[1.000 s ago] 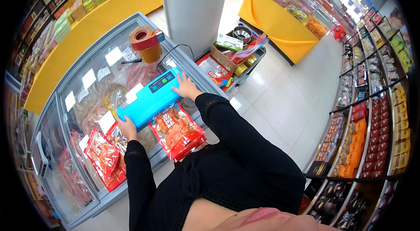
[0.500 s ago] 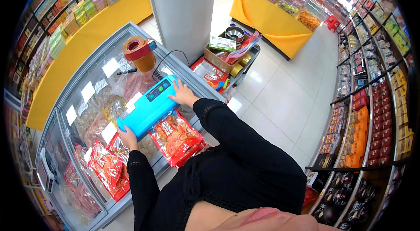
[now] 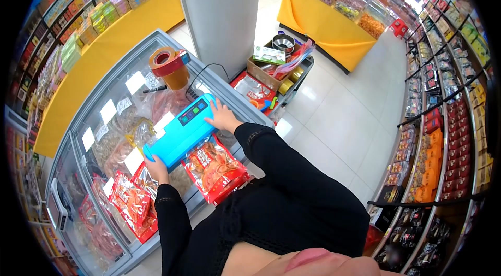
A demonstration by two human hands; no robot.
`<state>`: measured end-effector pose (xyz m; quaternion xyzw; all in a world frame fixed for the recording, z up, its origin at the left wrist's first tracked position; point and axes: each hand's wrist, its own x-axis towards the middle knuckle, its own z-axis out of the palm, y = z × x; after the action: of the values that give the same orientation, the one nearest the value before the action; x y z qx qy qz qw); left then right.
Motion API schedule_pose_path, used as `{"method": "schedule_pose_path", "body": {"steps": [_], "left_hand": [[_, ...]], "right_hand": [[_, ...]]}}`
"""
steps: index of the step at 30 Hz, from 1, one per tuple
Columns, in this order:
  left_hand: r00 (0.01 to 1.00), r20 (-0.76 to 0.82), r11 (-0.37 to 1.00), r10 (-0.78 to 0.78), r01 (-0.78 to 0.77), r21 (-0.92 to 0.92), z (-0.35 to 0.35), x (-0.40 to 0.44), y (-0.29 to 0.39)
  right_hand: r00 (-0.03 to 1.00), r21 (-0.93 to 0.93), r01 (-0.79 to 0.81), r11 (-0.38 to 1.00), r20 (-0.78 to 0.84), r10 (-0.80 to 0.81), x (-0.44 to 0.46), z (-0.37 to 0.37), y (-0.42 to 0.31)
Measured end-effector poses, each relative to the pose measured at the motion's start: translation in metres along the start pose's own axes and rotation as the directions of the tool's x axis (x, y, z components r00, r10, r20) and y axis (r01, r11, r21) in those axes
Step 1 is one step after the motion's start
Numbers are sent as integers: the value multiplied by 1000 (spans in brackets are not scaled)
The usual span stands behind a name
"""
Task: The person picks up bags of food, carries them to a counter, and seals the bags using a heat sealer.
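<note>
A blue bag sealer with a dark button panel lies across the glass top of a chest freezer. My left hand grips its near left end. At the far right end, beside the panel, my right hand holds the sealer with fingers spread over its edge. A red printed food bag reaches from the sealer's front edge toward my body; its top end is hidden. More red bags lie on the glass left of my left hand.
Tape rolls sit on a brown cylinder behind the sealer, near a black marker. A white pillar stands behind the freezer. Beside it is a cart with a cardboard box. Stocked shelves line the right.
The view has shifted slightly, so the scene appears a little lower and to the right. Both hands stay on the sealer, and the red bag remains at its front edge.
</note>
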<state>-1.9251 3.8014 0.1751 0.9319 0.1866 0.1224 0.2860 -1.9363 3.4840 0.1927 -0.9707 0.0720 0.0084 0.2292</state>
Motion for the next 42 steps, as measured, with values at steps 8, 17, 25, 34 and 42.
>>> {"method": "schedule_pose_path", "body": {"steps": [8, 17, 25, 34, 42], "left_hand": [[1000, 13, 1000, -27, 27, 7, 0, 1, 1], [999, 40, 999, -31, 30, 21, -6, -4, 8], [999, 27, 999, -31, 31, -12, -1, -1, 0], [1000, 13, 1000, -8, 8, 1, -1, 0, 0], [997, 70, 998, -27, 23, 54, 2, 5, 0]], "right_hand": [[1000, -6, -6, 1000, 22, 6, 1, 2, 2], [1000, 5, -13, 1000, 16, 13, -4, -1, 0], [1000, 10, -12, 1000, 3, 12, -3, -1, -1], [1000, 1, -12, 1000, -2, 12, -1, 4, 1], [1000, 20, -16, 1000, -11, 16, -5, 1, -1]]}}
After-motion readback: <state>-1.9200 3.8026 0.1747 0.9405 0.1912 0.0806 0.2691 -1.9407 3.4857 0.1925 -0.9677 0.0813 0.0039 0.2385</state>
